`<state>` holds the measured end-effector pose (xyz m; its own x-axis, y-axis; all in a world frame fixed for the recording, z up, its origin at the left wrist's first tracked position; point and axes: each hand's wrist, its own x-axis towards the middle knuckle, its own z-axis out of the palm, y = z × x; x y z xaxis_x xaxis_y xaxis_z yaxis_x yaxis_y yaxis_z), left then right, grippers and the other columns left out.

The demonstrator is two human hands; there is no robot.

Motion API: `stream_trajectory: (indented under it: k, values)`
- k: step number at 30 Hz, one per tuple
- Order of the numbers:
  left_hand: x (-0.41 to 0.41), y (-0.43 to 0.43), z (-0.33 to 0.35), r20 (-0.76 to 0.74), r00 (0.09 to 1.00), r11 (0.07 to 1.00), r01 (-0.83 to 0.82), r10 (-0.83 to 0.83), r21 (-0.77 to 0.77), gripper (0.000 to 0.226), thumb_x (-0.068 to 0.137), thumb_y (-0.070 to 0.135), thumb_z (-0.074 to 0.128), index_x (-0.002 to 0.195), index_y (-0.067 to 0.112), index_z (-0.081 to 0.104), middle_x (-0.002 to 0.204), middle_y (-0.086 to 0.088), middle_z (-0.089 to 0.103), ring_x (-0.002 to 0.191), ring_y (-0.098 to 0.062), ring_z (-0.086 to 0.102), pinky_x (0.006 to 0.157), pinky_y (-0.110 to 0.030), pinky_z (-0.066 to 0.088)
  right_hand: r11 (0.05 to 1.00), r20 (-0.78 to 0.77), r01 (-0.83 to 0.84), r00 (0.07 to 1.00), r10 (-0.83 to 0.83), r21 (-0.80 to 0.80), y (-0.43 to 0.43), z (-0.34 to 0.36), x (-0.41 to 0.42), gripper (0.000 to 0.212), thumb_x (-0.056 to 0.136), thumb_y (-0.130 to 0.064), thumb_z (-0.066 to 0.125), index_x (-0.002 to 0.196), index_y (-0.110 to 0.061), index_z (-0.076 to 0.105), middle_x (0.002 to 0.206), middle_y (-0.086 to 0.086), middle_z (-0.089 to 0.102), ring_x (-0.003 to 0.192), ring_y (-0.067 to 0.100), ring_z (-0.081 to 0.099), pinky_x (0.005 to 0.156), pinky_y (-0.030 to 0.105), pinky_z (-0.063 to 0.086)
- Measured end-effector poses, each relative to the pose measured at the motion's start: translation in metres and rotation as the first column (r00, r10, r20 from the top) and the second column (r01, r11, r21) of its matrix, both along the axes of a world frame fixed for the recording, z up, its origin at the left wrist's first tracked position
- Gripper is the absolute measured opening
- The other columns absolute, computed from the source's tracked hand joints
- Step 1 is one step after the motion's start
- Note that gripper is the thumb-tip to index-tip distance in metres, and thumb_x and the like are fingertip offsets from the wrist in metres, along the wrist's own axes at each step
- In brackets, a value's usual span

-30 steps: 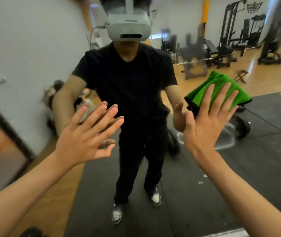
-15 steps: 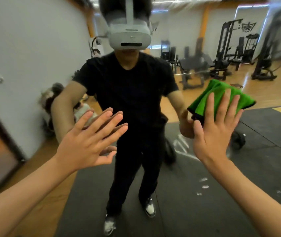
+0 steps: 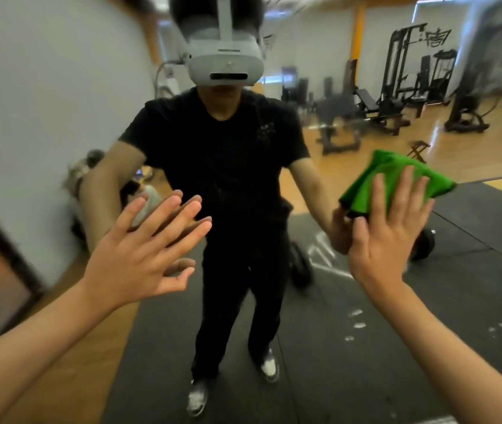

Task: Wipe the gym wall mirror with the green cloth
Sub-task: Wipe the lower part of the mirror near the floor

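The green cloth (image 3: 393,175) lies bunched flat against the mirror (image 3: 320,182), right of centre and at about chest height of the reflected person (image 3: 228,154). The right hand (image 3: 387,240) presses it to the glass with straight, slightly spread fingers laid over its lower half, and the thumb sits beside its dark lower edge. The left hand (image 3: 139,258) is apart from the cloth, to the left. It is open with fingers spread and holds nothing, and its fingertips meet their own reflection on the glass. The reflected person wears black clothes and a white headset (image 3: 225,61) and stands on a black floor mat (image 3: 366,347). A weight plate (image 3: 424,243) shows just below the right hand. Dark gym machines (image 3: 408,84) stand on a wooden floor (image 3: 350,166) in the reflected background, blurred.
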<state>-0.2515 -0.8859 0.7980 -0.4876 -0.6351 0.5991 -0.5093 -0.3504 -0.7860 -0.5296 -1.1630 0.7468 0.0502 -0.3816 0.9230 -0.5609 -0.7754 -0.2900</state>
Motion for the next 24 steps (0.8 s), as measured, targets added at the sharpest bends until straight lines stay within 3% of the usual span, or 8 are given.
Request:
stream_trajectory:
  k: [3,7,10,12,15,19,21,24]
  values:
    - [0.000,0.002,0.001,-0.015,1.000,1.000,-0.018,0.018,0.000,0.084,0.091,0.058,0.060,0.163,0.018,0.042,0.172,-0.013,0.032,0.160,-0.034,0.026,0.125,-0.059,0.022,0.947,0.324,0.020,0.937,-0.130,0.321,0.057,-0.006,0.060,0.069,0.111,-0.053,0.009,0.162,-0.010,0.025,0.166,0.031,0.023,0.154,0.053,0.017,0.119,0.077,0.014]
    - [-0.002,0.005,0.002,-0.019,1.000,0.999,-0.023,0.024,0.038,0.083,0.093,0.059,0.059,0.163,0.018,0.042,0.172,-0.013,0.029,0.161,-0.033,0.022,0.126,-0.058,0.019,0.972,-0.219,-0.233,0.948,0.232,0.024,0.160,-0.079,0.114,0.063,0.108,-0.058,0.020,0.166,-0.032,0.021,0.176,0.004,0.002,0.162,0.032,-0.003,0.126,0.059,-0.007]
    - [-0.002,0.007,0.003,-0.009,1.000,0.999,-0.027,0.027,0.032,0.081,0.093,0.059,0.058,0.162,0.018,0.043,0.172,-0.013,0.030,0.161,-0.033,0.022,0.126,-0.058,0.018,0.929,-0.425,-0.324,0.877,0.225,-0.178,0.123,-0.116,0.085,0.058,0.107,-0.054,0.028,0.164,-0.041,0.024,0.175,-0.007,0.010,0.162,0.018,0.002,0.129,0.049,-0.005]
    - [-0.001,0.006,0.001,-0.004,1.000,0.999,-0.029,0.029,0.019,0.082,0.093,0.059,0.058,0.162,0.018,0.043,0.171,-0.013,0.031,0.161,-0.033,0.022,0.126,-0.058,0.018,0.949,-0.338,-0.248,0.925,0.173,-0.193,0.076,-0.129,0.050,0.058,0.109,-0.051,0.029,0.165,-0.042,0.019,0.174,-0.005,0.013,0.162,0.020,0.003,0.129,0.050,-0.003]
    - [0.001,0.005,-0.001,0.012,0.999,0.999,-0.041,0.041,0.003,0.082,0.092,0.060,0.057,0.162,0.018,0.044,0.171,-0.013,0.031,0.161,-0.033,0.022,0.127,-0.057,0.017,0.996,-0.002,-0.079,0.997,0.079,0.044,0.017,-0.126,0.008,0.059,0.112,-0.045,0.023,0.168,-0.030,0.013,0.175,0.015,0.005,0.160,0.041,0.002,0.127,0.061,-0.001]
    - [-0.001,0.005,-0.001,0.012,1.000,1.000,-0.029,0.029,0.003,0.081,0.093,0.059,0.055,0.162,0.018,0.043,0.172,-0.013,0.031,0.161,-0.034,0.022,0.128,-0.057,0.016,0.873,0.445,-0.049,0.873,-0.198,0.485,0.046,-0.086,0.057,0.065,0.110,-0.044,0.021,0.164,-0.009,0.019,0.165,0.037,0.019,0.152,0.058,0.015,0.123,0.067,0.008]
    - [-0.001,0.007,0.000,0.013,1.000,1.000,-0.025,0.025,0.012,0.082,0.093,0.059,0.056,0.162,0.017,0.043,0.172,-0.014,0.030,0.161,-0.034,0.022,0.129,-0.057,0.015,0.923,0.317,-0.067,0.947,-0.061,0.378,0.095,-0.093,0.087,0.067,0.109,-0.053,0.019,0.167,-0.019,0.015,0.166,0.031,0.018,0.155,0.052,0.010,0.125,0.063,0.002]
    - [-0.001,0.008,-0.001,0.004,1.000,1.000,-0.006,0.006,0.013,0.081,0.092,0.057,0.058,0.161,0.017,0.045,0.171,-0.015,0.031,0.161,-0.035,0.023,0.130,-0.056,0.013,0.966,-0.241,-0.253,0.935,0.259,0.057,0.139,-0.142,0.090,0.060,0.107,-0.054,0.026,0.161,-0.030,0.032,0.170,0.008,0.015,0.162,0.031,-0.002,0.127,0.056,-0.007]
